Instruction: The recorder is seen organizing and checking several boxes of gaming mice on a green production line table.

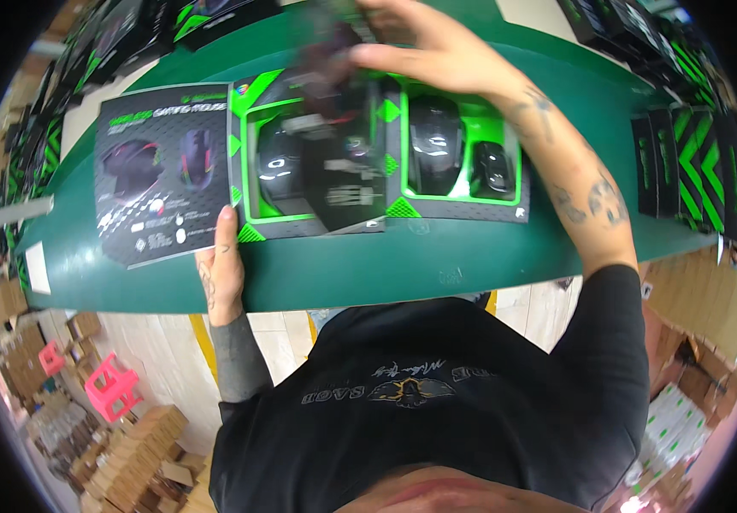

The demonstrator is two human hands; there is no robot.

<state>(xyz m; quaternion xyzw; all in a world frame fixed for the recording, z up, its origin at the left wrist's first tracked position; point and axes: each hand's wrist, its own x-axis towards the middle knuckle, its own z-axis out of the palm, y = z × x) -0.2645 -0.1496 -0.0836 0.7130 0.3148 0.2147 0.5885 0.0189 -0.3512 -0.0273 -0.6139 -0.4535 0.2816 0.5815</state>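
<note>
Two black-and-green mouse boxes lie side by side. The left box (256, 229) has its printed cover (163, 192) folded out to the left, and a black mouse (276, 162) shows in its green-edged window. My left hand (221, 274) grips its lower edge near the fold, thumb on top, other fingers hidden. In the right box (462, 208) a black mouse (433, 145) and a smaller black piece (492, 167) sit in green surrounds. My right hand (428, 47) pinches the upper part of a dark printed cover (343, 192), smeared by motion, which stands across the left box's window.
The boxes lie on a green table (437, 265). Stacked black-and-green boxes (698, 167) stand on the right, with more boxes (133, 34) at the far left. Beyond the near edge are a pink stool (112, 386) and cardboard cartons (142, 445) on the floor.
</note>
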